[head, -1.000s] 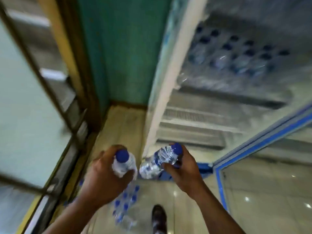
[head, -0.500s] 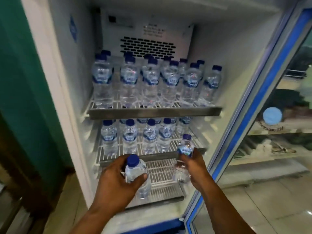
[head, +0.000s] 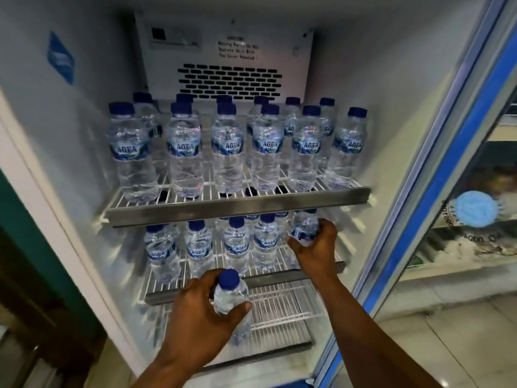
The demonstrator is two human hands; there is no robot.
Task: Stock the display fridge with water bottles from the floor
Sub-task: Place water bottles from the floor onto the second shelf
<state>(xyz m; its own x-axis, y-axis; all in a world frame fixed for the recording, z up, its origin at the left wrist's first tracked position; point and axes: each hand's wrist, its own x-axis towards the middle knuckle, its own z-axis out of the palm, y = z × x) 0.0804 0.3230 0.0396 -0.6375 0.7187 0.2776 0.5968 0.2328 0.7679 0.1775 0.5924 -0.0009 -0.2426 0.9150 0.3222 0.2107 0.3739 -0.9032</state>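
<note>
The display fridge (head: pixel 84 175) stands open before me. My right hand (head: pixel 317 249) grips a small blue-capped water bottle (head: pixel 305 224) upright at the right end of the middle shelf (head: pixel 279 275), beside a row of like bottles (head: pixel 236 242). My left hand (head: pixel 201 317) holds a second small bottle (head: pixel 230 296) upright in front of that shelf's rail, above the bottom wire shelf (head: pixel 279 312). Several larger bottles (head: pixel 184 152) fill the top shelf (head: pixel 237 207).
The fridge's glass door (head: pixel 447 169) with its blue frame hangs open on the right, close to my right forearm. A green wall (head: pixel 16 219) lies left of the fridge. Tiled floor (head: pixel 447 345) shows at the lower right.
My view has swung from the floor up to the fridge interior. My right hand has carried its bottle up onto the right end of the middle shelf. My left hand has risen slightly with its bottle.
</note>
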